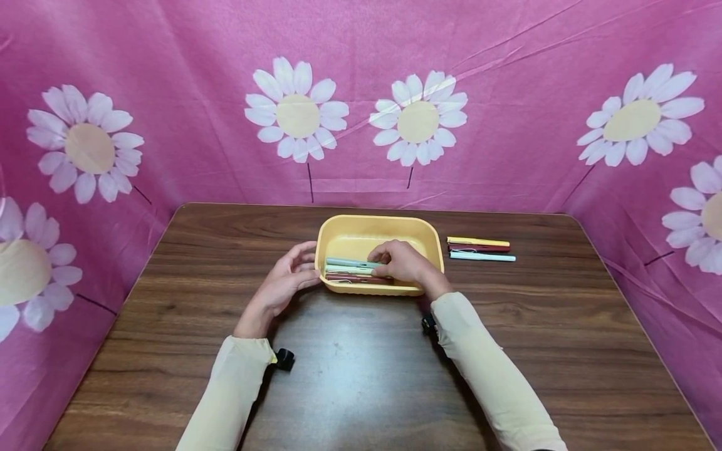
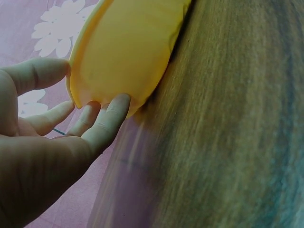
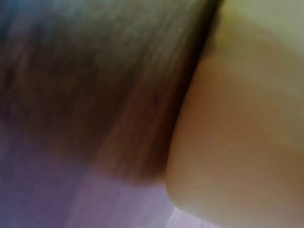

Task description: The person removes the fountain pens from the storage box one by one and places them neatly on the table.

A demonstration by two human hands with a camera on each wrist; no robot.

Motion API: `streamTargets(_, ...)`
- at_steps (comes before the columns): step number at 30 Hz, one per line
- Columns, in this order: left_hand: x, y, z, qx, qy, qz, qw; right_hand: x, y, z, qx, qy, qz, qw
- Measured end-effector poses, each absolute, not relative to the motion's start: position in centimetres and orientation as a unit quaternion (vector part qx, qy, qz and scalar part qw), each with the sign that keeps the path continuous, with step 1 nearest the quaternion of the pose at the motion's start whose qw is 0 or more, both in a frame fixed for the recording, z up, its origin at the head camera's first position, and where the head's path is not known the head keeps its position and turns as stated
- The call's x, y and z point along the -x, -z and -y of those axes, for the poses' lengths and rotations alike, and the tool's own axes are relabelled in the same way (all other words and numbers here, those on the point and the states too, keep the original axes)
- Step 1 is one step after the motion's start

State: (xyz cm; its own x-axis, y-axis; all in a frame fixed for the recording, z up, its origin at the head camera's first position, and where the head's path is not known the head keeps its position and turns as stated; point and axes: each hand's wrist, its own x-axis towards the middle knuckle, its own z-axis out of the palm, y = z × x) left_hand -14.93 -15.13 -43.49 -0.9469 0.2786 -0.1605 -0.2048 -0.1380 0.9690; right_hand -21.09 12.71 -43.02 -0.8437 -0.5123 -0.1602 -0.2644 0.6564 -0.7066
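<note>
A yellow plastic bin (image 1: 383,221) stands on the table, with several pens inside along its near side. My right hand (image 1: 403,260) reaches into it, fingers curled, and pinches the right end of a grey-green pen (image 1: 345,262). Beside that lie a pale green pen (image 1: 344,270) and dark red pens (image 1: 345,277), partly hidden by the hand. My left hand (image 1: 286,279) touches the bin's left end from outside. In the left wrist view, its extended, spread fingers (image 2: 111,118) rest against the bin's wall (image 2: 123,52). The right wrist view is blurred and shows only the bin's outer wall (image 3: 237,142).
Right of the bin, a yellow pen (image 1: 478,242), a dark red pen (image 1: 485,248) and a light blue pen (image 1: 482,256) lie side by side on the brown wooden table (image 1: 564,351). A pink cloth (image 1: 361,181) with daisies hangs behind and along both sides.
</note>
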Motion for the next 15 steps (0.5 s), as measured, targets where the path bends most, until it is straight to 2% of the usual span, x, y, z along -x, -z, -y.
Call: streamTargets(15, 14.9, 43.39, 15.08, -0.029, -0.754, -0.636, 0.162, 20.86, 42.8, -12.69, 0.229, 0.373, -0.882, 0.175)
